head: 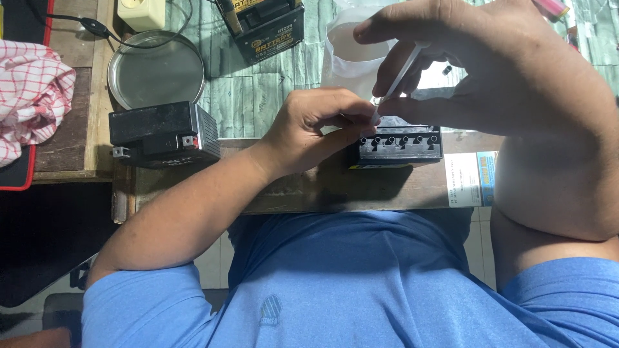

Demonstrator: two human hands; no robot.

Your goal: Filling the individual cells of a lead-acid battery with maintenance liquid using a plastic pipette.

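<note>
A small black battery [400,147] with a row of open filler holes on top lies at the bench's front edge. My left hand [316,125] rests against its left end, fingers curled, pinching near the tip of a thin white tube. My right hand [477,64] hovers above the battery and grips that thin white tube [403,69], which slants down toward the filler holes. Behind my hands stands a white plastic container [351,55], partly hidden.
A second black battery [161,134] sits left of my hands, a round metal lid [155,71] behind it. A third battery [267,29] stands at the back. A red-checked cloth [29,96] lies far left. A printed paper label [471,179] hangs on the bench edge.
</note>
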